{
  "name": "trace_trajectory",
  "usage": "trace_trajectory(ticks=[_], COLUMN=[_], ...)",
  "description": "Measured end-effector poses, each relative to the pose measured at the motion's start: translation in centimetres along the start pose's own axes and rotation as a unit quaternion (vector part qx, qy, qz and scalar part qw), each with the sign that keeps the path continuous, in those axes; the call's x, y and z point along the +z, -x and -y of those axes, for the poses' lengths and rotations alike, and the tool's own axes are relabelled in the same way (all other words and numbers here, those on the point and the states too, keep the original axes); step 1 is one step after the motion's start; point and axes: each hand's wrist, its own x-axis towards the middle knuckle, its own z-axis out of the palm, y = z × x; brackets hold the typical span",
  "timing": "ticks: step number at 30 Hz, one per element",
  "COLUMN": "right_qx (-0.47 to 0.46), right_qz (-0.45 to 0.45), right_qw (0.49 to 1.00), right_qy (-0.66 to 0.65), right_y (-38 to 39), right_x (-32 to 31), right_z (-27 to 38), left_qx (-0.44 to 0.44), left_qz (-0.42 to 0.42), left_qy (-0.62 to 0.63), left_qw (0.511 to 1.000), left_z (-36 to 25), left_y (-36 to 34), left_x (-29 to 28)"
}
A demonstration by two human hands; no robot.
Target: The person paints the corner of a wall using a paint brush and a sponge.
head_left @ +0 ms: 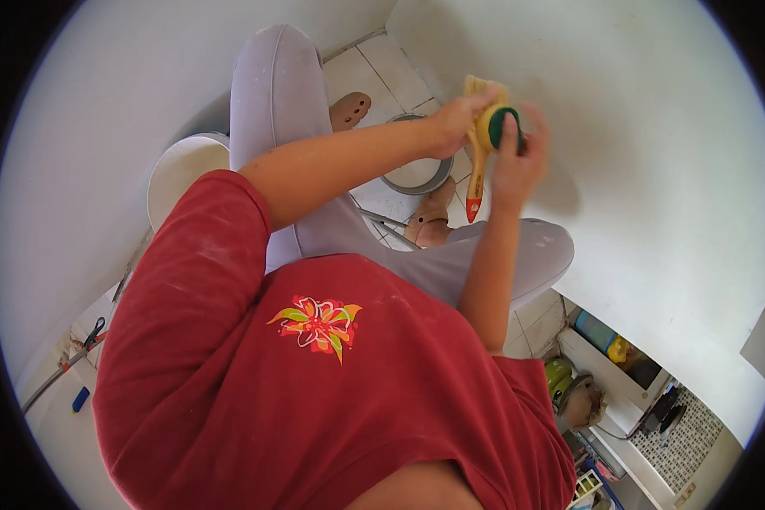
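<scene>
My left hand (457, 124) is closed round the upper part of a paintbrush (478, 174). The brush has a pale wooden handle with a red end pointing down, and its pale yellow head is up. Pressed against the brush just below the head is a round-looking sponge (503, 127), yellow with a green face. My right hand (521, 161) grips this sponge, its fingers a little blurred. Both hands are held close together above a grey-rimmed bucket (444, 178) with whitish contents, partly hidden by my left forearm.
A large white bucket (174, 178) stands left of my knee. White walls (654, 170) rise on both sides of the tiled floor (382, 68). A blue object (81, 399) lies at lower left. Shelves with household things (620, 365) are at lower right.
</scene>
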Motion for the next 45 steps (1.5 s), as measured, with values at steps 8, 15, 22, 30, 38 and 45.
trace_trajectory(ticks=[8,15,22,30,38,45], right_qx=[0.02,0.448,0.435,0.414,0.383,0.353], right_qz=[0.117,0.096,0.155,0.244,0.312,0.194], right_qw=[0.983,0.832,0.82,0.788,0.76,0.902], right_qy=[0.14,-0.313,-0.337,-0.384,-0.423,-0.154], right_y=[7.2,3.9,2.4,5.7,7.3,7.1], right_x=[-1.6,-5.9,0.4,-1.7,-5.5,-6.7], right_z=[-2.6,-8.7,1.4,0.2,0.0,3.1], left_qx=[0.001,-0.05,-0.009,0.021,0.036,-0.045], left_qz=[-0.066,0.146,0.145,0.164,0.205,0.23], left_qy=[0.03,0.06,-0.233,-0.264,-0.27,-0.415], left_qw=[0.997,0.986,0.962,0.95,0.94,0.879], left_z=[-1.6,-2.2,-2.7,-3.4,-3.1,-3.1], left_y=[0.1,-0.2,1.6,2.4,2.2,1.3], left_x=[-3.1,-2.8,0.3,0.1,1.4,0.4])
